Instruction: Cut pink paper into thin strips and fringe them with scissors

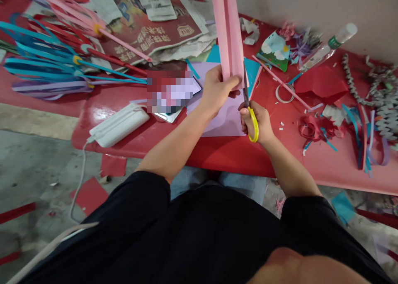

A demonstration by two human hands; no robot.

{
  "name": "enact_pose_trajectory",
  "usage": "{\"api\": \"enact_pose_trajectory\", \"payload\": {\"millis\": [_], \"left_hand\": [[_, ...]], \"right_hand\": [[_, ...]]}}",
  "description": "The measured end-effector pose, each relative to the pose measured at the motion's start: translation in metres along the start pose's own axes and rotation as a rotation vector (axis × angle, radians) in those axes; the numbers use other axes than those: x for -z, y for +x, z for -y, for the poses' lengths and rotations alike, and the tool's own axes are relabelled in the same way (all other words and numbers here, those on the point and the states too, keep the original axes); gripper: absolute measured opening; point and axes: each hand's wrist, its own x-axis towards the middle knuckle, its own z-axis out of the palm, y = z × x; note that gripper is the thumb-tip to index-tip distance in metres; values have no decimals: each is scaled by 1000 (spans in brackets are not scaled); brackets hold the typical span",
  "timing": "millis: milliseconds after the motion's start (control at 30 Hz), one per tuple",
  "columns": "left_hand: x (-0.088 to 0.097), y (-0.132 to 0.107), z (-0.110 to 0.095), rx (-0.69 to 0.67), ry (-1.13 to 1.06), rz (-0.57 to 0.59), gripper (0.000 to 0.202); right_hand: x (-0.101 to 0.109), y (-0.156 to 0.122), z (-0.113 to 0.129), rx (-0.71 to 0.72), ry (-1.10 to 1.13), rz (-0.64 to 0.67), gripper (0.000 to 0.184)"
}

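Observation:
My left hand point(219, 89) grips the lower end of a folded strip of pink paper point(228, 31), which stands up and reaches past the top of the view. In my right hand point(256, 120) is a pair of scissors point(254, 126) with yellow handles, thumb through one loop. Their blades point upward along the right edge of the pink paper, close to my left fingers. Whether the blades are apart is hard to see. Below both hands lie a sheet of lilac paper point(217, 124) and a blue sheet point(253, 70).
Paper-strip bundles point(40, 54) and newspaper point(161, 31) lie left. A partly blurred phone point(194, 85) and a white power bank with cable point(120, 124) sit nearer. On the right are a plastic bottle point(329, 47), a tape roll point(284, 93), a pink paper stick point(282, 84) and scraps point(320, 126).

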Motion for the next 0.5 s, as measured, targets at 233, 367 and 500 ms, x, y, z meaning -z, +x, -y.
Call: {"api": "enact_pose_trajectory", "payload": {"millis": [233,367,500], "left_hand": [[1,1,-2,12,15,-12,18],[2,2,-1,75,57,-56,19],[4,3,3,-6,38,-11,15]], "right_hand": [[0,-1,8,-47,-44,-13,75],[1,0,6,-52,-51,-22,75],[-1,0,3,-46,-22,-34,78]]}}
